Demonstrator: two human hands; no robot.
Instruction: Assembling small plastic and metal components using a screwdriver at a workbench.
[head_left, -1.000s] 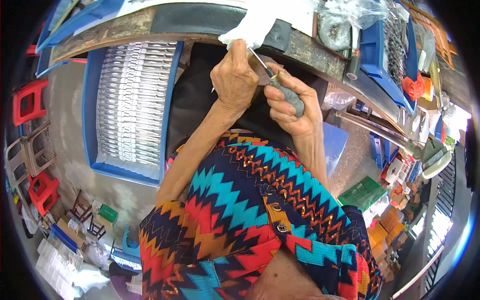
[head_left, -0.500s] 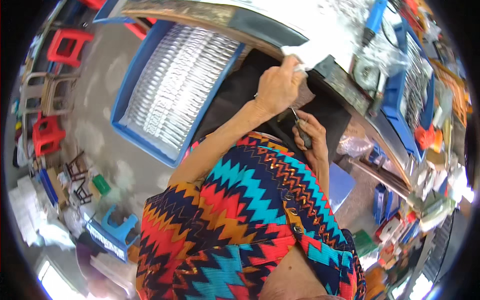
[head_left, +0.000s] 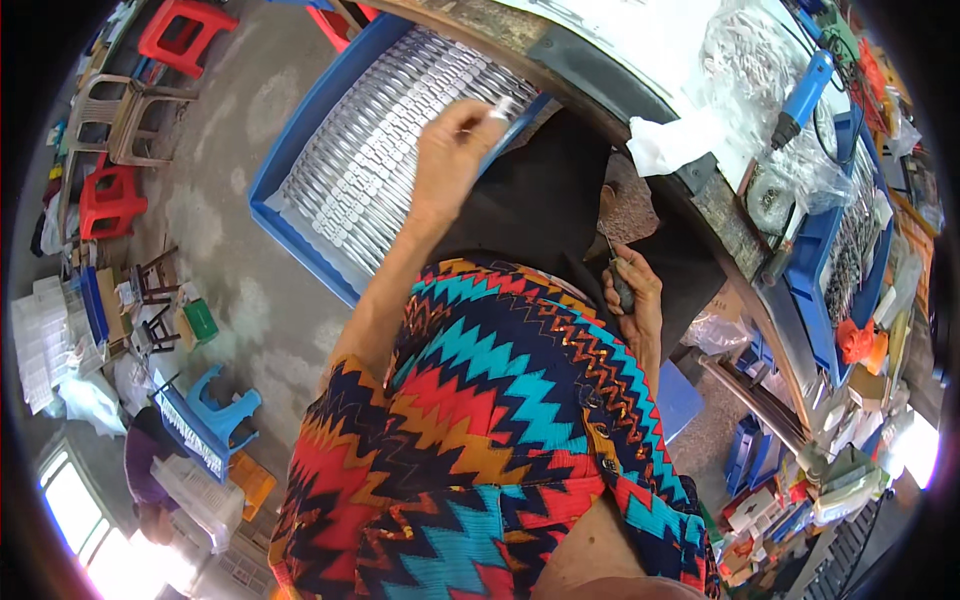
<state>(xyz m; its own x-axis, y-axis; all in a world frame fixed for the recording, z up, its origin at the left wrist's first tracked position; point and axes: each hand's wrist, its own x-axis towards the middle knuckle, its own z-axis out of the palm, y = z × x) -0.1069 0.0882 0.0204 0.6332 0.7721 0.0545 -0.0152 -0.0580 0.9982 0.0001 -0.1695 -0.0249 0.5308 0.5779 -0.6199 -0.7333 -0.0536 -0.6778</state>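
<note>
Head view: the left hand [head_left: 452,150] is raised over the blue tray [head_left: 300,150] that sits on the floor to the person's left, its fingers [head_left: 478,112] pinched shut on one small silvery piece [head_left: 503,107], held just above the tray's near edge. The tray is packed with many rows of like silvery pieces, too small and too many to count; it looks nearly full, so most of its filling seems done, and the held piece is not yet laid among the rest. The right hand [head_left: 632,295] rests low by the lap, fingers wrapped closed round one grey-handled tool [head_left: 620,280] with its thin tip pointing up toward the surface [head_left: 560,45].

On the surface lie one white cloth [head_left: 665,140], one blue-handled power tool [head_left: 805,90] and clear bags of small parts, and a second blue tray [head_left: 830,270] holds more pieces at the right; how many remain to be worked I cannot tell. Three red stools [head_left: 110,195] stand on the floor, with one blue stool [head_left: 225,410] lower down.
</note>
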